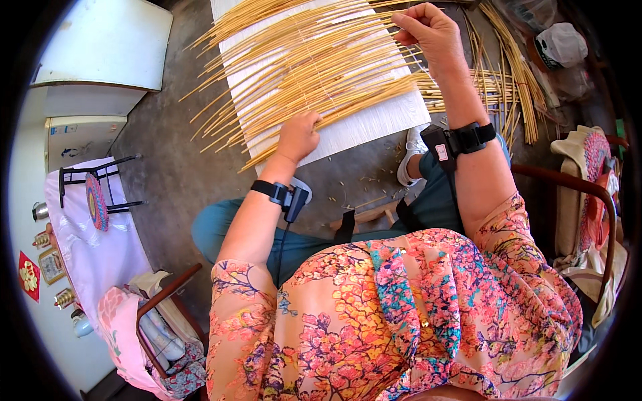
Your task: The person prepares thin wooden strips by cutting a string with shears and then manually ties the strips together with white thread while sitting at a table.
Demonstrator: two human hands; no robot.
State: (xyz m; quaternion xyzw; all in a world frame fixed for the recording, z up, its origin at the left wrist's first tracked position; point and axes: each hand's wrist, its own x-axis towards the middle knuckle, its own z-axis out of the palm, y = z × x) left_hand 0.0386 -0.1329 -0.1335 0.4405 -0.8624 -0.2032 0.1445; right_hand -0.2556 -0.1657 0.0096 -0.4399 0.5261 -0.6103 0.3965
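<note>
Long straw-coloured sticks (301, 80) lie in rows across a white board (354, 134), crossed by thin threads and overhanging both sides. My left hand (297, 139) rests at the near edge of the rows, its fingers curled on the sticks there. Up at the far right of the rows, my right hand (428, 37) is raised with thumb and forefinger pinched; whatever lies between them is too small to name. A thin pale strand runs down close beside those fingers. Black bands with devices circle both of my forearms.
Bundles of sticks (523, 93) and plastic bags (558, 50) lie at right. A chair (582, 184) with cushions stands right, another (167, 294) lower left. At left are a pink-covered table (117, 254), a folding stool (124, 207) and white cabinets (100, 47). My shoes (411, 157) rest below the board.
</note>
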